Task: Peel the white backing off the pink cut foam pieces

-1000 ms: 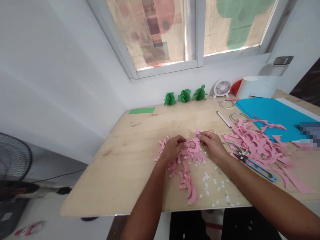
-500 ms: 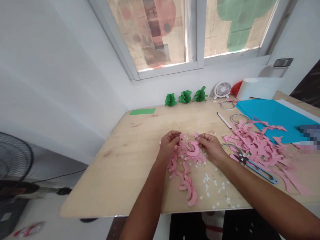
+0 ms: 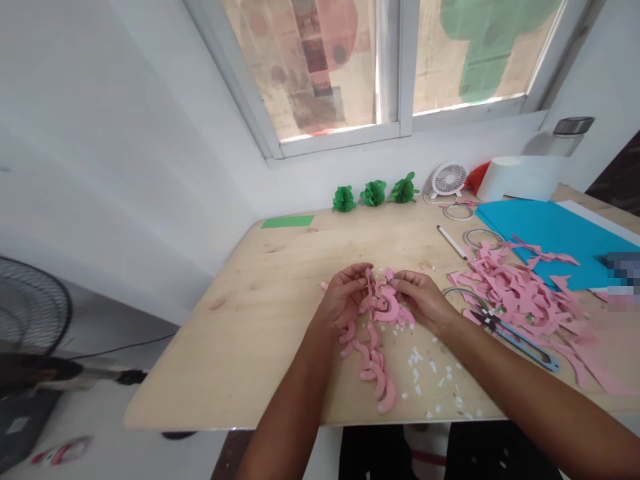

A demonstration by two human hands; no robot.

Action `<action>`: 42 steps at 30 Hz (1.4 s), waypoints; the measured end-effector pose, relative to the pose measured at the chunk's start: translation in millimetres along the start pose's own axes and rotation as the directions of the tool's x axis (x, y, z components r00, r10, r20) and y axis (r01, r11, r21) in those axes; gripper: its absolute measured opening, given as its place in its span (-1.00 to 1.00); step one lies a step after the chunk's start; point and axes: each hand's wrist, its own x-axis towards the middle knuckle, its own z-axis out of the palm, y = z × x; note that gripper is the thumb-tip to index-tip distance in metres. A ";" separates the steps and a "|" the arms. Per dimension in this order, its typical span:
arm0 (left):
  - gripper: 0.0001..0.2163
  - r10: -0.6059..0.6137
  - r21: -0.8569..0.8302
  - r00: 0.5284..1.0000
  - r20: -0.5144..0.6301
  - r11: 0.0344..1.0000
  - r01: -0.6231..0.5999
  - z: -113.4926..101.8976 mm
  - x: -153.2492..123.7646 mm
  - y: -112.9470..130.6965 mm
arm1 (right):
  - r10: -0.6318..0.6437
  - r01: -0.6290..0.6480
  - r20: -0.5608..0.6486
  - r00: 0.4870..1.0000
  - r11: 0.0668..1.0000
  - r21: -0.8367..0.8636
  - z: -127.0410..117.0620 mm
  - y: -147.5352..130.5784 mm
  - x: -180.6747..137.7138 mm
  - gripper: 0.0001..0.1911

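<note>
My left hand (image 3: 345, 297) is closed, pinching a narrow pink paper piece (image 3: 369, 283) upright between thumb and fingers. Close on its right, my right hand (image 3: 420, 297) is closed too, with a small pink paper piece (image 3: 389, 274) at its fingertips. Below and between the hands lie curled pink paper cutouts (image 3: 386, 309). More curved pink strips (image 3: 383, 387) trail toward the table's front edge, some with pale tabs on their ends. Small white scraps (image 3: 415, 360) are scattered beside them. The fingers partly hide how each piece is gripped.
A heap of pink paper offcuts (image 3: 525, 287) lies to the right, with blue-handled scissors (image 3: 525, 345) in front. Behind are a white marker (image 3: 452, 242), tape rings (image 3: 483, 239), blue sheets (image 3: 545, 227) and a small fan (image 3: 449, 180). Green paper figures (image 3: 374, 193) stand along the wall.
My left hand has moved slightly right and turned, so its pink piece now shows upright and closer to the right hand's. My right hand has hardly moved.
</note>
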 end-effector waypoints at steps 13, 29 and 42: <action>-0.91 0.069 0.005 0.997 -0.036 0.998 -0.069 -1.0 -1.1 3.5 | 0.017 -0.017 0.007 1.000 0.999 -0.031 2.1 -2.0 -2.1 -0.81; -0.81 0.037 -0.029 0.979 -0.200 0.999 -0.044 -10.9 9.2 -6.5 | 0.048 -0.047 0.012 0.999 0.997 -0.061 1.1 -0.2 -2.8 -0.81; -0.81 0.032 0.053 0.979 -0.202 0.998 -0.022 -7.8 7.0 -4.5 | 0.040 -0.040 0.006 0.999 0.996 -0.078 1.6 -1.4 -2.7 -0.80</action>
